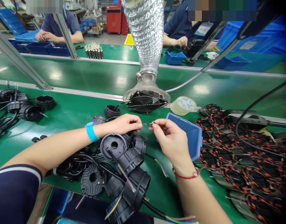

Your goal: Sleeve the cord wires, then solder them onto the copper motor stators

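So, left hand (pixel 129 124) had thin wires (pixel 145 124) pinched tight in its grip, right hand (pixel 173 140) pinched their far end, likely for fine control. Wires sat between both hands, above the green surface (pixel 165 189), before the fan (pixel 145 103); blue bin (pixel 190 132) stood just beside, presumably for reach.

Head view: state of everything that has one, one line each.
Left hand: pinched on thin wires
Right hand: pinched at the wires' other end
Blue wristband: fastened round left wrist
Black housings: heaped, some tipped over
Coloured wire ends: loose, fanned out
Blue bin: lidless, partly behind right hand
Fan: under duct hood; running or not, can't tell
Wound coils: laid out in rows
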`<state>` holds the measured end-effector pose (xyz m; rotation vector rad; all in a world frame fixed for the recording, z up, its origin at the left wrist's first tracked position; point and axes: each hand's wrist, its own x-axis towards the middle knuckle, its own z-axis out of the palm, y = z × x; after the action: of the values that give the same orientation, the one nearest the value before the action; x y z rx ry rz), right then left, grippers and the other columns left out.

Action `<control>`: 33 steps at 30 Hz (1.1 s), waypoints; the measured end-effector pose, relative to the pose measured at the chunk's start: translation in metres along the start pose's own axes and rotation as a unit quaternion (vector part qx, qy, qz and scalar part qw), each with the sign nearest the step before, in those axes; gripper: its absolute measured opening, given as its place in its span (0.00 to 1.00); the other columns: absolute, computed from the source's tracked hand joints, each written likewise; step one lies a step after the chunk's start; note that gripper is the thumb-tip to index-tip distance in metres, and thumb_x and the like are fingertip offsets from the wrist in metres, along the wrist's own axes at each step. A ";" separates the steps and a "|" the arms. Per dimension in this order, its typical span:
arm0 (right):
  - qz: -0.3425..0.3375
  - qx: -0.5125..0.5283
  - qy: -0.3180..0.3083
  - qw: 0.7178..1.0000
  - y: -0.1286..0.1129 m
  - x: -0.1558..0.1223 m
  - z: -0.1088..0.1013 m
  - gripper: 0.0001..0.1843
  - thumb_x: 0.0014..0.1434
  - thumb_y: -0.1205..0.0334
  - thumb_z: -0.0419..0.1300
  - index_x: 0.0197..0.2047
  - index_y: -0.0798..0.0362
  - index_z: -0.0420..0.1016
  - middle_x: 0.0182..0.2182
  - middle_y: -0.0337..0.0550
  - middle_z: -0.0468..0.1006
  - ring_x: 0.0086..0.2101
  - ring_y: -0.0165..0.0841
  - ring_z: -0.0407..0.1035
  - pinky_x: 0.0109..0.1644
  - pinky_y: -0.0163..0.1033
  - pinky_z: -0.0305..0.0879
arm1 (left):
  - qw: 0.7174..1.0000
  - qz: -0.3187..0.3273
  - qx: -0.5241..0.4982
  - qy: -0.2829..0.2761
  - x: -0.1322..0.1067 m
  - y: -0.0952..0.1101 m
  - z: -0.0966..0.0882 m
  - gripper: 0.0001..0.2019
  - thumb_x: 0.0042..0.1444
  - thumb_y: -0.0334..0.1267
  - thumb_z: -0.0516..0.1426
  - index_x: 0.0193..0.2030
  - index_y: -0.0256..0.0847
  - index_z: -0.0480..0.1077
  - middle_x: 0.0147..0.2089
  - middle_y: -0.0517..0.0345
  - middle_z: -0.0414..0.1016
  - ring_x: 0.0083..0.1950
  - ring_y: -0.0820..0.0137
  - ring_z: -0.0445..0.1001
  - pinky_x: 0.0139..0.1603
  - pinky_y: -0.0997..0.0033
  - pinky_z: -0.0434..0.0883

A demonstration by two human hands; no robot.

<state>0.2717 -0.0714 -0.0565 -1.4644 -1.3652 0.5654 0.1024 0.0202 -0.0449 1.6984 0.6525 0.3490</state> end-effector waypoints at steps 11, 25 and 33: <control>0.062 0.084 -0.048 0.993 0.001 0.002 0.004 0.11 0.52 0.53 0.63 0.33 0.52 0.76 0.28 0.41 0.78 0.28 0.31 0.72 0.33 0.38 0.70 | 0.997 -0.028 -0.077 0.009 0.002 -0.009 0.002 0.10 0.56 0.39 0.59 0.30 0.33 0.69 0.27 0.61 0.72 0.29 0.77 0.69 0.34 0.75 0.66; 0.091 0.174 0.018 0.980 0.000 0.000 0.006 0.11 0.50 0.55 0.67 0.34 0.51 0.77 0.29 0.40 0.80 0.28 0.30 0.75 0.36 0.36 0.73 | 0.999 -0.011 -0.031 0.003 0.003 -0.010 0.001 0.12 0.57 0.41 0.58 0.29 0.33 0.70 0.27 0.61 0.73 0.29 0.78 0.69 0.35 0.76 0.66; -0.043 -0.049 -0.006 0.998 0.004 -0.001 0.006 0.08 0.57 0.58 0.59 0.35 0.50 0.77 0.33 0.44 0.82 0.34 0.36 0.76 0.42 0.44 0.72 | 0.999 -0.021 -0.034 0.011 0.003 -0.008 0.001 0.11 0.57 0.39 0.58 0.29 0.33 0.70 0.27 0.60 0.73 0.29 0.77 0.69 0.34 0.76 0.66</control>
<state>0.2678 -0.0696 -0.0630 -1.4751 -1.4760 0.4597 0.1031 0.0219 -0.0530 1.6148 0.6843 0.3569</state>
